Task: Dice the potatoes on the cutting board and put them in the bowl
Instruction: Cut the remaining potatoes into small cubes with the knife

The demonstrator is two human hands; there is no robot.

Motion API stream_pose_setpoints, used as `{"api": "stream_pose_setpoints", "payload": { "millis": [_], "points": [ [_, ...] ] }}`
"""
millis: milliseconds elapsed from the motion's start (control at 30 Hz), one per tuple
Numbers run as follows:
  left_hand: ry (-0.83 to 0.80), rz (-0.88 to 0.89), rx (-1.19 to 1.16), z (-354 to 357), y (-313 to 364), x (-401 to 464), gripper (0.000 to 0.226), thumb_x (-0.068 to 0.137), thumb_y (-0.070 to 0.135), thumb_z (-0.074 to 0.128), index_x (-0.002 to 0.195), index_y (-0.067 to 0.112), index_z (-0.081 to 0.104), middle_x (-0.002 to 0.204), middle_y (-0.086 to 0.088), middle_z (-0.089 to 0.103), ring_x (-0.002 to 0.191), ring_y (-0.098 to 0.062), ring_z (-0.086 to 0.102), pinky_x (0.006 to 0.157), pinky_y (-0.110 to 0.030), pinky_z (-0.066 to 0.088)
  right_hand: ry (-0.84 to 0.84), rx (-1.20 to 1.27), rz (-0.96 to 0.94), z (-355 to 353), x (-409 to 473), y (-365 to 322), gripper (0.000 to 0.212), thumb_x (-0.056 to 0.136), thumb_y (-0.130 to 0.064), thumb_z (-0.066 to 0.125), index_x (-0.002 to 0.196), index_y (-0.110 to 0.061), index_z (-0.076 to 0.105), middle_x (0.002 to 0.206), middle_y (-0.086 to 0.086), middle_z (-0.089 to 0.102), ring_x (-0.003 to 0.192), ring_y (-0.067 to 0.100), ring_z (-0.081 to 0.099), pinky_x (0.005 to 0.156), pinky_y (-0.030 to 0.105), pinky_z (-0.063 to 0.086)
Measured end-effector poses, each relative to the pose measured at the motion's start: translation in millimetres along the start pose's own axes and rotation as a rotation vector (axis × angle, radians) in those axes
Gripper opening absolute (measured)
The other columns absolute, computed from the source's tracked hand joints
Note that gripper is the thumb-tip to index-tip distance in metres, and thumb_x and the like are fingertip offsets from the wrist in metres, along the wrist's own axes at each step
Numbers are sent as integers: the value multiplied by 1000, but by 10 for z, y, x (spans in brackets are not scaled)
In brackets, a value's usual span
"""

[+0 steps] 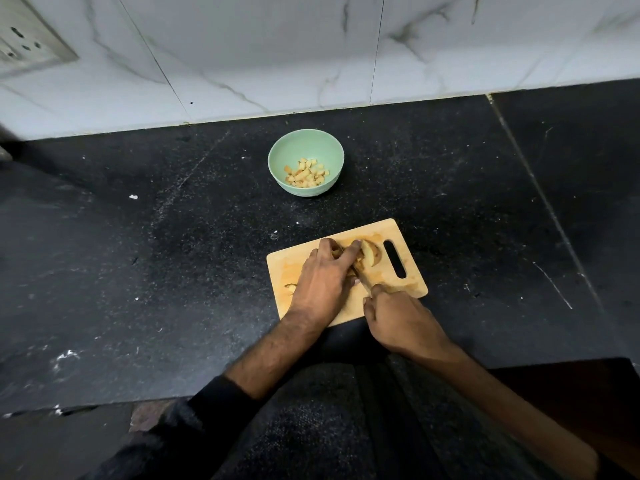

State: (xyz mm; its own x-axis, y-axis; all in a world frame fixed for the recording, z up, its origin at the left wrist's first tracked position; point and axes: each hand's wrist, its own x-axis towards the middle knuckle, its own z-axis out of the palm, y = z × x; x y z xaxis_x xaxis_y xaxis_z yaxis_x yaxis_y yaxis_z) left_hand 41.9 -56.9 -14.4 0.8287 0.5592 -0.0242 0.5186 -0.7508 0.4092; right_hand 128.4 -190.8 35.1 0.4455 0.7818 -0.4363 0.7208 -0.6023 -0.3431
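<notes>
Two hands dicing: left hand (323, 271) pins potato (370, 255), right hand (398, 315) grips knife (360, 271); next, bowl (277, 161).

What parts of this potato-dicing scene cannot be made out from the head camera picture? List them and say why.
- Knife: head view, blade mostly hidden under the left hand; handle hidden inside the right hand.
- Potato: head view, partly covered by the left fingers, so its full shape is unclear.
- Wall socket: cut off by the left edge.
- Diced pieces in the bowl: too small to count.
</notes>
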Motion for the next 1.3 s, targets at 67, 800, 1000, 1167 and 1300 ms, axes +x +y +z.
{"api": "stream_pose_setpoints", "payload": {
  "millis": [67, 800, 1000, 1167, 1300],
  "points": [
    [-9, -24, -43, 0, -12, 3, 70, 94, 33, 67, 154, 23, 31, 129, -10, 47, 115, -27, 51, 103, -41, 45, 1, 4, -4, 0, -5, 2, 34, 105, -41, 36, 119, -15, 53, 86, -1, 48, 95, 25, 63, 71, 33, 42],
    [102, -27, 62, 107, 45, -37, 31, 98, 24, 50, 129, 25, 54, 118, -8, 51, 98, -25, 49, 84, -39, 42, -17, -6, -12, -108, -85, -26, 48, 101, -58, 36, 109, -16, 56, 87, -1, 54, 85, 19, 56, 73, 33, 46],
    [92, -59, -116, 80, 14, -36, 51, 91, 25, 55, 140, 21, 42, 120, -6, 53, 103, -24, 52, 91, -44, 47, -18, 9, 13, -119, -89, -15, 47, 100, -60, 36, 104, -17, 57, 84, 0, 58, 86, 21, 64, 76, 39, 54],
    [204, -118, -282, -121, 13, -59, 54, 79, 35, 54, 130, 19, 50, 118, 0, 47, 106, -17, 52, 94, -39, 49, -6, -3, 13, -142, -93, -26, 43, 101, -57, 36, 106, -19, 56, 80, -4, 53, 83, 18, 60, 74, 38, 52],
    [194, -87, -287, -254, 8, 45, 52, 80, 30, 58, 130, 20, 51, 118, 2, 50, 108, -17, 53, 94, -41, 49, 26, -36, 6, -203, -139, -40, 42, 103, -55, 35, 109, -18, 54, 77, -6, 47, 78, 15, 50, 68, 33, 41]
  ]
}}
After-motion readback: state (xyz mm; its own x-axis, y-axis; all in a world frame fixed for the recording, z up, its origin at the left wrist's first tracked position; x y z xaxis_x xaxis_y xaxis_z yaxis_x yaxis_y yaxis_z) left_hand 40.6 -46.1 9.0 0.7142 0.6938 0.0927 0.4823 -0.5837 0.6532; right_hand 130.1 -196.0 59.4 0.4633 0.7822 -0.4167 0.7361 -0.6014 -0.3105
